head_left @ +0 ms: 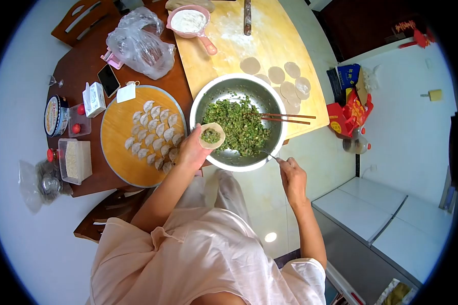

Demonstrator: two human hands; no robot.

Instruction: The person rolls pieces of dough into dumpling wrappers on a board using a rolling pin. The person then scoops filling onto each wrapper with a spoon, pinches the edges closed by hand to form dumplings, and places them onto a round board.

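My left hand point(190, 151) holds a round dumpling wrapper point(207, 143) with a small heap of green filling point(210, 134) on it, over the near left rim of a steel bowl point(198, 99). My right hand point(293, 179) is closed around the handle of a spoon point(271, 155), whose head lies at the filling's near right edge. Chopped green filling point(239, 124) covers much of the bowl's bottom. A pair of chopsticks point(290, 118) rests across the bowl's right rim. Left of my left hand, folded dumplings point(151, 127) stand in rows on a round board point(118, 150).
A floured wooden board point(208, 63) bears flat wrappers point(276, 74), a rolling pin point(247, 18) and a pink scoop of flour point(189, 21). On the brown table are a plastic bag point(140, 46), a phone point(108, 80), a tissue box point(93, 99) and a tub point(76, 160).
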